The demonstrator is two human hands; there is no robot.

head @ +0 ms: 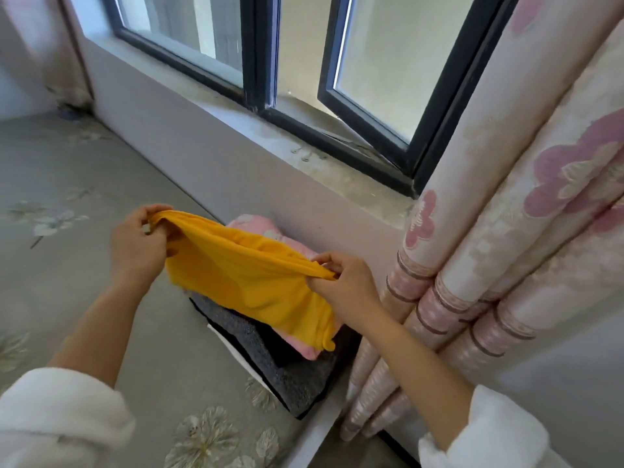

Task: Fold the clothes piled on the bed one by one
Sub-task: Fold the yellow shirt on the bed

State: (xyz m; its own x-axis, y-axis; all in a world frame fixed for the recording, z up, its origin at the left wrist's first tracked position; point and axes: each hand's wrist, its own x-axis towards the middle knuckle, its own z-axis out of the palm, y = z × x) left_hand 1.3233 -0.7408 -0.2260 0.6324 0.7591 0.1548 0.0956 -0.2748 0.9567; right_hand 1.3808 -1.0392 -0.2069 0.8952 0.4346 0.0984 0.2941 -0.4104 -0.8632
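Apparently the folding is running well along. At the left, the grey-green flower-printed bed sheet (84, 157) is lying flat. No loose pile of clothes is showing on the part in view, so how many pieces are waiting cannot be told.

The left hand (140, 246), coming out of a white fluffy sleeve (57, 410), is pinching one end of a bright yellow thin-knit garment (243, 275), its curled fingers (153, 211) bunching the cloth at the top edge. The yellow garment is hanging stretched between both hands, raised above the bed. By the look of it, it is doubled into a band, with its lower corner drooping loose.

Beneath and behind it, a stack of folded clothes (290, 369) is sitting on the bed against the wall under the black-framed window (263, 79). A pink patterned folded piece (251, 222) is peeking out at the far side. A speckled dark grey folded piece (256, 336) is lying at the near side, and another pink piece (305, 347) is lying with something black next to it.

The right hand (344, 287) is gripping the garment's other end, clenched on a gathered fold. At the far right, the cream pleated curtain with pink flowers (506, 231) is hanging down.

Judging from this, several pieces are done and stacked, while the yellow one is either getting its last fold or heading for the stack.
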